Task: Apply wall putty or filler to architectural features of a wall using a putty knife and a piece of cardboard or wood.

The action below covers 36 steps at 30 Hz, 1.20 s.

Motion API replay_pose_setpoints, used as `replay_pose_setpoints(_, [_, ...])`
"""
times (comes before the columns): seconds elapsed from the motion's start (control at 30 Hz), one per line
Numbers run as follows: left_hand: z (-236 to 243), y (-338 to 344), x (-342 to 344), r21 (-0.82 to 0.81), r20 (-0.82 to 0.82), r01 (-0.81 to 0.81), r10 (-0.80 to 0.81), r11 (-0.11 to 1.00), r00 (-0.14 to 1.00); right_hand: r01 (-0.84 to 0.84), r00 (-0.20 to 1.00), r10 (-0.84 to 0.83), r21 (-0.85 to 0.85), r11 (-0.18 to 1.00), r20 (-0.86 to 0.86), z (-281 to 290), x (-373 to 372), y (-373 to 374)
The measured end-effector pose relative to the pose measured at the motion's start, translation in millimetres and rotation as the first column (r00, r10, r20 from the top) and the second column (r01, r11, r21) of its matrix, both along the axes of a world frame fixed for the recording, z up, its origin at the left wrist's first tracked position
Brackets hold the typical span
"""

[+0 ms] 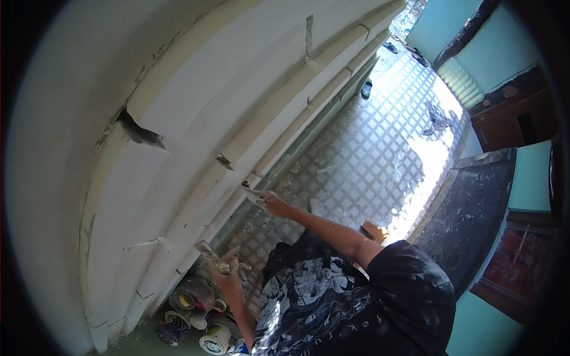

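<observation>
My left hand (230,279) is closed round a flat scraper (210,255) caked with plaster, held beside the lower wall ledges. My right hand (271,204) reaches to a stepped white moulding (234,193), fingers drawn together. A pale, narrow shape shows at its fingertips against the moulding; whether it is a small tool or plaster-coated fingers is hard to tell. Close above that hand is a dark gap (224,161) in the ledge. Farther up, a larger broken hole (141,132) cuts through the moulding's rounded edge.
Below my left hand stand several tubs and containers (215,339). A patterned tile floor (368,160) stretches right, with a dark shoe (366,89) and a crumpled cloth (437,118). A wooden block (374,231) lies near my right arm; a dark panel (469,207) stands beyond.
</observation>
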State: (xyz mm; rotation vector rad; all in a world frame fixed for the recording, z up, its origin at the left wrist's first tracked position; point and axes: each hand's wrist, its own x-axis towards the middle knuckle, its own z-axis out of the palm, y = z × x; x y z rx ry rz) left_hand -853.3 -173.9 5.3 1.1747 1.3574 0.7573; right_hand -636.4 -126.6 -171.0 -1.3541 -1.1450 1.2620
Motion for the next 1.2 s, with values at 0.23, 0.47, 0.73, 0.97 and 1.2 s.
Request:
replay_pose_setpoints(0.23, [17.2, -15.6, 48.0, -0.010, -0.069, 0.023, -0.023, 1.000, 0.997, 0.830, 0.549, -0.813, 0.015, 0.557, -0.193, -48.2, 170.7, 27.4])
replay_pose_setpoints(0.47, [9.7, -24.9, 65.0, -0.054, -0.041, 0.030, -0.032, 0.998, 0.999, 0.881, 0.472, -0.849, -0.083, 0.467, 0.235, -123.0, 250.1, 88.9])
replay_pose_setpoints(0.73, [-0.5, -22.4, 61.3, 0.012, -0.063, 0.133, -0.132, 0.991, 0.989, -0.141, 0.987, 0.135, -0.063, 0.988, -0.083, -43.1, 92.1, -17.0])
replay_pose_setpoints(0.97, [12.4, -31.5, 54.2, -0.047, -0.049, 0.000, -0.002, 0.999, 0.999, 0.751, 0.655, -0.745, -0.002, 0.660, 0.124, 23.6, 234.8, 43.4])
replay_pose_setpoints(1.2, [-6.0, -30.2, 51.7, -0.031, -0.027, -0.032, 0.031, 0.999, 0.999, 0.286, 0.946, -0.261, -0.117, 0.951, 0.194, 12.9, 80.1, 37.9])
